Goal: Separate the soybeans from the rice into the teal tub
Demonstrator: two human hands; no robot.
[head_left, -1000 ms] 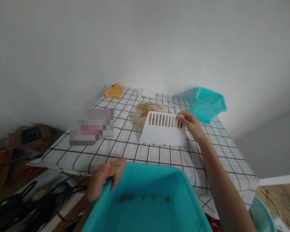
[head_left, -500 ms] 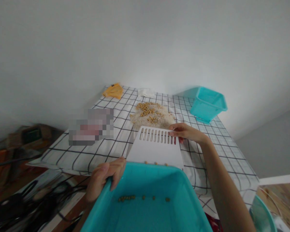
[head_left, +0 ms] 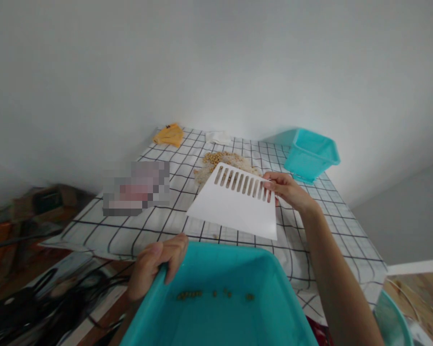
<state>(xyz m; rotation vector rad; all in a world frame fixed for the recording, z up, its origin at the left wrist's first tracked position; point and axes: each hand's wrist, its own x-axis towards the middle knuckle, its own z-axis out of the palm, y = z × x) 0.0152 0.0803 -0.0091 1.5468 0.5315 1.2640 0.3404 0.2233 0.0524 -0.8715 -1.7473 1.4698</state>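
My left hand is closed over the left rim of a turquoise plastic bin at the table's front edge. Several soybeans lie inside that bin. With thumb and fingers, my right hand pinches the right end of a white slotted plastic scoop. The scoop is tilted above the tablecloth, its slots toward the wall, apart from the bin. Behind it, partly hidden, spreads a pile of rice grains mixed with soybeans.
A second turquoise bin stands at the back right of the checked tablecloth. An orange cloth-like item and a folded white one lie near the wall. A blurred-out item is at left. Cables hang lower left.
My right hand has lifted the scoop away from the near bin, up and toward the pile, and tilted it. Beans at its lower edge are gone from there. My left hand stays put.
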